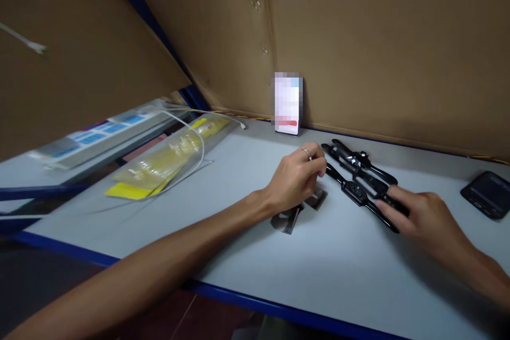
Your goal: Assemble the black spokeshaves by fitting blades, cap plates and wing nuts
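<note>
Three black two-handled tools that look like spokeshaves lie close together, slanting across the white table. My right hand [422, 218] is closed around the right handle of the middle spokeshave [370, 181]. The front spokeshave [354, 192] has its left handle end right at the fingers of my left hand [300, 175]. That hand is curled, with a ring on one finger; what is between its fingertips is hidden. The rear spokeshave [382, 172] touches or overlaps the middle one. Two thin metal plates, a nearer plate [285, 220] and a farther plate [316, 199], lie below my left hand.
A phone [287, 103] with a lit, blurred screen leans on the cardboard wall [378, 53]. A dark flat device [488, 195] sits at the right. Clear plastic bags with yellow card [171, 156], a white cable [203, 141] and a long boxed strip [107, 135] occupy the left.
</note>
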Action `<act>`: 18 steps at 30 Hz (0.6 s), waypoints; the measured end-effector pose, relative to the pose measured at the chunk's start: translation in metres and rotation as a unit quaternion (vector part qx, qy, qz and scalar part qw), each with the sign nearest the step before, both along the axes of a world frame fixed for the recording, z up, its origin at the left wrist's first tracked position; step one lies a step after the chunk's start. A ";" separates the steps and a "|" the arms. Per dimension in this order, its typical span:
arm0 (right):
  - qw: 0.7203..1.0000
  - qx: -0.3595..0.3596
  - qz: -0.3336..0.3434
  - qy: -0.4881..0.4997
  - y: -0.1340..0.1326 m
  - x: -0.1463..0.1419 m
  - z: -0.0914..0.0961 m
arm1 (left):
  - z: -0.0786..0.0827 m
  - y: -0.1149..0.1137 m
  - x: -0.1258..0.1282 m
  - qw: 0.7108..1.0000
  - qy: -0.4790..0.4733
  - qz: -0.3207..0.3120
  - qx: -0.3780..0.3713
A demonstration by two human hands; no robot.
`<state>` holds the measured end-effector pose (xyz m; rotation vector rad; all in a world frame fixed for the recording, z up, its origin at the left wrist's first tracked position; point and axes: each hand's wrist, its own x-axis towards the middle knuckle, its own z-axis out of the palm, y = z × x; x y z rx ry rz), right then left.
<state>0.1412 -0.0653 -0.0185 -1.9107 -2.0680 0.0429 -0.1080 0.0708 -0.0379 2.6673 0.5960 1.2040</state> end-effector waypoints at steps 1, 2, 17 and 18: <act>1.000 -0.013 0.017 -0.019 -0.004 -0.007 -0.004 | 0.000 0.000 0.000 1.000 0.008 -0.004 -0.002; 0.999 -0.025 0.029 -0.037 -0.007 -0.013 -0.008 | 0.000 0.000 0.000 1.000 0.015 -0.010 -0.003; 0.989 -0.051 -0.015 -0.141 -0.003 -0.014 -0.021 | 0.005 0.017 -0.007 0.992 0.096 0.066 -0.057; 0.988 -0.050 -0.023 -0.143 -0.002 -0.011 -0.021 | 0.006 0.019 -0.007 0.990 0.092 0.080 -0.070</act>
